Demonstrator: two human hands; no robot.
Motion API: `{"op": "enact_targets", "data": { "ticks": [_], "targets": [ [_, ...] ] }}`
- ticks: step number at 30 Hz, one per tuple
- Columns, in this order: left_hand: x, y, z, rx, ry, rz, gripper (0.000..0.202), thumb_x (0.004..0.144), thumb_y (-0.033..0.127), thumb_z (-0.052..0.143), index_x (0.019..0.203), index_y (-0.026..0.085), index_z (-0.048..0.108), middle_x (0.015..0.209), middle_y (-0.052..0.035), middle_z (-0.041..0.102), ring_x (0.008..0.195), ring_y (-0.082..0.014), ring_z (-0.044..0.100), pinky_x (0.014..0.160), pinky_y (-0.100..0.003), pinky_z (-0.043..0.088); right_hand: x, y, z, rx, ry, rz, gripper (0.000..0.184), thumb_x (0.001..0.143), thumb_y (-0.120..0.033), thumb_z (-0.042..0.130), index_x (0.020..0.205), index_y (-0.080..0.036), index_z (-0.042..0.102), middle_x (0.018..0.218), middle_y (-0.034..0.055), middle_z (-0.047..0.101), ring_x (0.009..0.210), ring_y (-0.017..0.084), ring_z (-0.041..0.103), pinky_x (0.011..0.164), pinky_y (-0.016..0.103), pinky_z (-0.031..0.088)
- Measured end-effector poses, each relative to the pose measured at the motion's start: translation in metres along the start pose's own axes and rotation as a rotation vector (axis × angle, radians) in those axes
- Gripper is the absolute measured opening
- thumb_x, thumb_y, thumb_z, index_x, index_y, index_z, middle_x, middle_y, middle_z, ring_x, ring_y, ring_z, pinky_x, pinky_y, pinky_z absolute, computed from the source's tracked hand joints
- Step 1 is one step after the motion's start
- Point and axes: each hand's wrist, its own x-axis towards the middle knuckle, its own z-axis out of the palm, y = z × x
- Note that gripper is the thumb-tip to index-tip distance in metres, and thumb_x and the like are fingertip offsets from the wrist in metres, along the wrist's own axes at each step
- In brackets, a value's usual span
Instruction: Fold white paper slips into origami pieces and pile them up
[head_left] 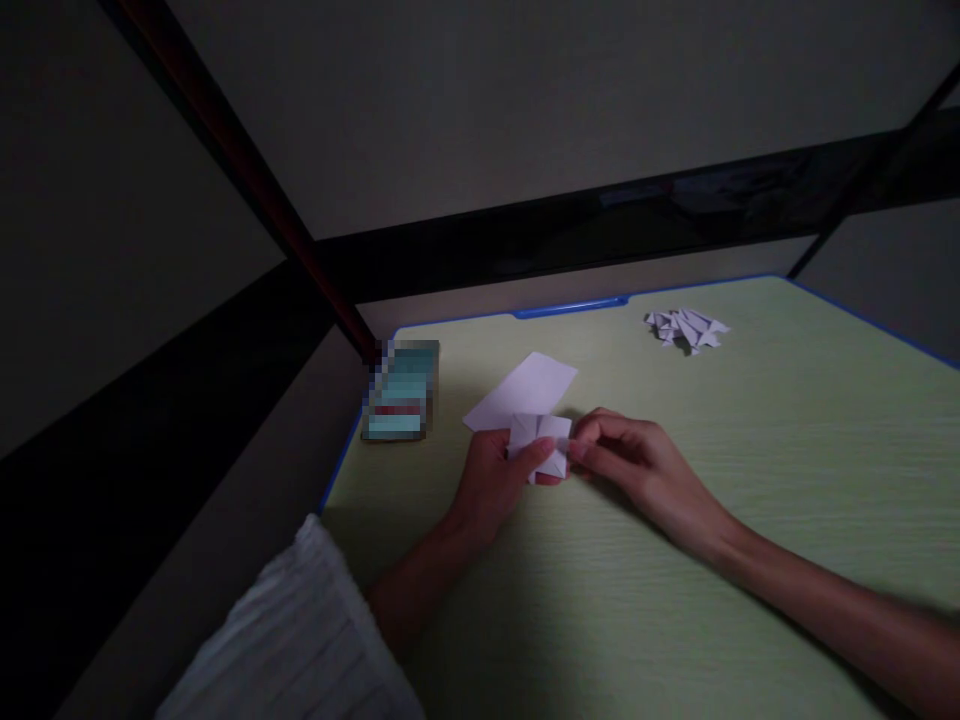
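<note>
A small folded piece of white paper, creased into a squarish shape with flaps, is held above the table. My left hand grips it, thumb pressed on top and fingers underneath. At its right edge, my right hand pinches with thumb and forefinger, and the fingertips touch the paper's side. Just beyond the hands, a flat white sheet lies on the table, its near part hidden behind the folded paper and my left hand.
The light green table has a blue edge. A pixelated, phone-like object lies at the left. Several folded white paper pieces form a pile at the back right. A blue strip runs along the back edge, before the wall.
</note>
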Motion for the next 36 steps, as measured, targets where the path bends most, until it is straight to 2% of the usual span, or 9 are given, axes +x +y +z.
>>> {"op": "enact_targets", "data": {
  "ticks": [3,6,19,27,36],
  "targets": [
    [-0.0002,0.0003,0.0012,0.040,0.017,0.009,0.019,0.064,0.025,0.060,0.068,0.007,0.064,0.058,-0.0038,0.064,0.054,-0.0138,0.059,0.052,-0.023,0.047,0.0015,0.0021,0.0019,0.102,-0.037,0.125,0.021,0.068,-0.032,0.053,0.056,-0.014,0.049,0.053,-0.0016,0.046,0.050,0.009,0.041,0.047,0.022,0.031],
    [0.0003,0.0003,0.0012,0.055,0.030,-0.011,0.019,0.063,0.025,0.060,0.068,0.007,0.064,0.058,-0.0039,0.064,0.054,-0.0142,0.060,0.053,-0.024,0.048,0.0023,0.0041,0.0013,0.130,-0.055,0.148,0.020,0.067,-0.031,0.053,0.058,-0.014,0.048,0.052,-0.0016,0.047,0.050,0.009,0.040,0.048,0.022,0.030],
    [0.0002,-0.0052,0.0027,-0.136,0.018,-0.025,0.016,0.060,0.023,0.064,0.065,0.008,0.063,0.054,-0.0024,0.063,0.049,-0.0103,0.057,0.049,-0.019,0.044,0.0021,0.0052,0.0017,0.057,-0.027,0.109,0.011,0.068,-0.024,0.048,0.060,-0.016,0.046,0.057,0.0007,0.050,0.052,0.012,0.043,0.048,0.024,0.031],
    [-0.0001,-0.0049,0.0044,-0.123,0.036,-0.030,0.016,0.061,0.023,0.063,0.067,0.008,0.064,0.058,-0.0040,0.065,0.054,-0.0130,0.060,0.050,-0.020,0.045,0.0017,0.0054,0.0014,0.045,-0.012,0.092,0.012,0.067,-0.025,0.047,0.059,-0.015,0.048,0.058,0.0023,0.051,0.054,0.014,0.046,0.049,0.026,0.032],
    [-0.0023,-0.0049,0.0044,-0.079,0.031,-0.021,0.022,0.063,0.029,0.061,0.070,0.008,0.063,0.061,-0.0052,0.067,0.058,-0.0150,0.062,0.054,-0.022,0.046,0.0013,-0.0008,0.0022,-0.058,0.022,0.034,0.011,0.067,-0.018,0.047,0.056,-0.015,0.050,0.060,0.0011,0.048,0.054,0.012,0.045,0.048,0.024,0.033]
  ]
}}
